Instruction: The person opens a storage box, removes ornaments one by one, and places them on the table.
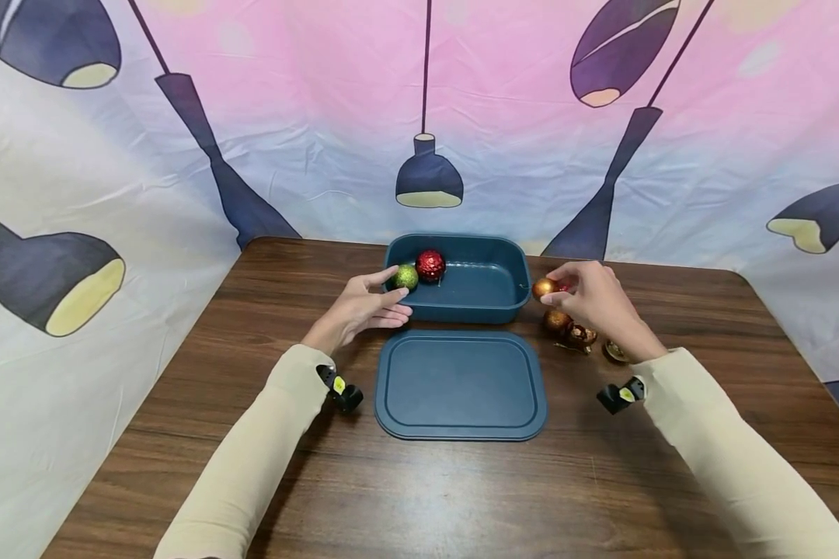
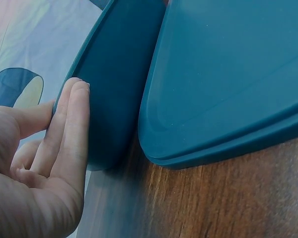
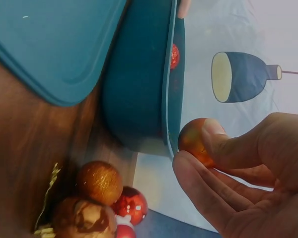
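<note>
A dark blue-green box (image 1: 477,310) stands on the table with a red bauble (image 1: 430,265) and a glittery green bauble (image 1: 406,277) at its left end. My left hand (image 1: 360,307) holds the box's near left corner, its fingers along the front wall and the thumb by the rim, close to the green bauble. Between thumb and fingers, my right hand (image 1: 599,299) pinches a shiny orange-gold bauble (image 3: 192,139) just off the box's right end. Below it lie an orange bauble (image 3: 100,182), a red bauble (image 3: 133,204) and a gold-brown ornament (image 3: 84,220).
A matching flat lid (image 1: 461,386) lies on the wooden table (image 1: 447,497) in front of the box. Right of the lid is a small gold ornament (image 1: 614,352), partly under the right wrist. A printed cloth (image 1: 349,178) hangs behind the table.
</note>
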The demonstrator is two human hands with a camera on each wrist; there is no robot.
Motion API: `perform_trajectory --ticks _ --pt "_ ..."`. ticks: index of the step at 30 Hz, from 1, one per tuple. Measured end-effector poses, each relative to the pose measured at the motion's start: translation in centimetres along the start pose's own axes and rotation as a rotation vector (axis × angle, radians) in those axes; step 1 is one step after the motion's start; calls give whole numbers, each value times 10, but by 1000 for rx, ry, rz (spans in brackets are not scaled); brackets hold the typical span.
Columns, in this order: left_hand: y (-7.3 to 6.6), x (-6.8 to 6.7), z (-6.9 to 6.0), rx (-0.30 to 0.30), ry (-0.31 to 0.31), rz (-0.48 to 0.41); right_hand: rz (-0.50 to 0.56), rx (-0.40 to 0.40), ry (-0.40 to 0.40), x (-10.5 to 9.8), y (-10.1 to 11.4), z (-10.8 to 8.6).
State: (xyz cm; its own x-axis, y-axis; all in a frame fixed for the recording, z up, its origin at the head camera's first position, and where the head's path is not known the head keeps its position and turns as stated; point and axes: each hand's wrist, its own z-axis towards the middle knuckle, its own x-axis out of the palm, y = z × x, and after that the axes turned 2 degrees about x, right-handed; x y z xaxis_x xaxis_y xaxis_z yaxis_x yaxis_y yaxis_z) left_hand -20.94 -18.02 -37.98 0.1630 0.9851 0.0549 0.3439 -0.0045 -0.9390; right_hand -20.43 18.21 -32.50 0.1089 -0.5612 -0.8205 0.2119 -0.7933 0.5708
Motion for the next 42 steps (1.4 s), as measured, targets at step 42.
perform_trajectory --ticks 42 --pt "0 -1 -1 -5 0 2 -54 -80 38 28 -49 -53"
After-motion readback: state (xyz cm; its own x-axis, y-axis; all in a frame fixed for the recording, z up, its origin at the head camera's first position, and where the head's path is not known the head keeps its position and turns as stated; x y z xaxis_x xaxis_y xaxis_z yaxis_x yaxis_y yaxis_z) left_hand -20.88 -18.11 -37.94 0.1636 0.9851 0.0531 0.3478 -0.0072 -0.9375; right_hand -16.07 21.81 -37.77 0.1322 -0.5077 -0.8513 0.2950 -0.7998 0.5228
